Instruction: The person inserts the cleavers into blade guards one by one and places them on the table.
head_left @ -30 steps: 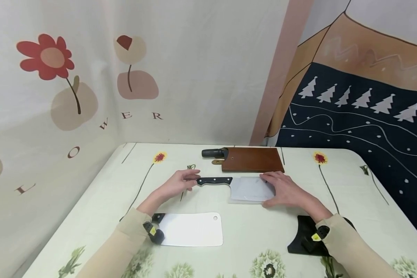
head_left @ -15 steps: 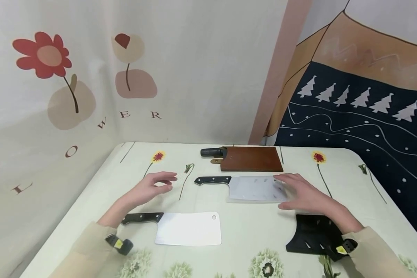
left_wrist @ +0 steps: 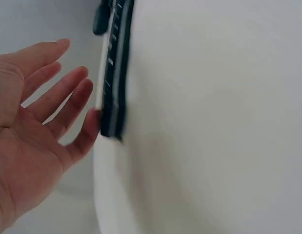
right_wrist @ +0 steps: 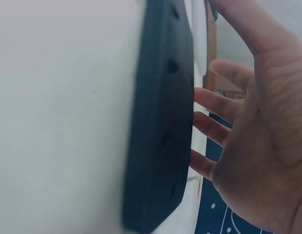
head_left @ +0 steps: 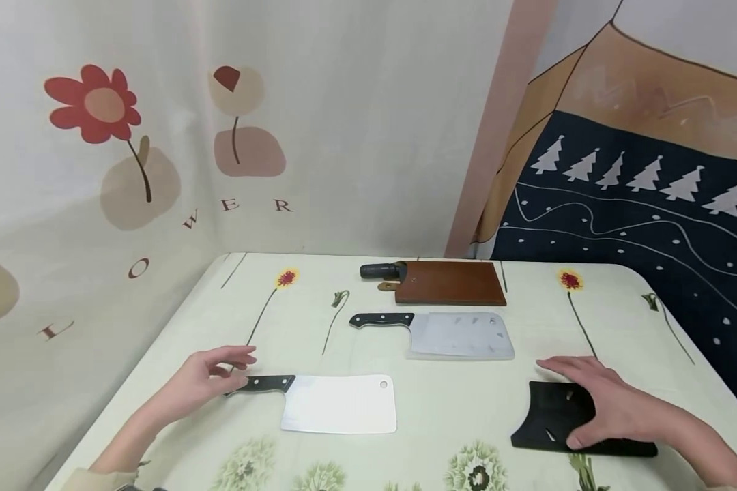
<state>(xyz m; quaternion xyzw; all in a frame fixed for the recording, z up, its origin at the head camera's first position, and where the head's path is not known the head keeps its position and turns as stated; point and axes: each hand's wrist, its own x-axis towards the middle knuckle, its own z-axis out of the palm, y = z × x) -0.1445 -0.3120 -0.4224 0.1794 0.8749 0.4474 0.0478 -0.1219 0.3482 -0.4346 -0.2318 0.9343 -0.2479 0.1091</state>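
We judge: reaching | left hand (head_left: 199,383) loose at near cleaver (head_left: 340,404) | right hand (head_left: 620,406) spread over sheath (head_left: 553,412), right of cleaver | likely next: grip both

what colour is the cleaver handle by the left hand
The handle is black, clearest in the head view.

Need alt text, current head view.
A person's left hand is at the black handle of a bare cleaver and the right hand is over a flat black piece, on a flowered tablecloth. Farther back lie a second cleaver and, behind it, a brown sheath with a dark handle protruding.
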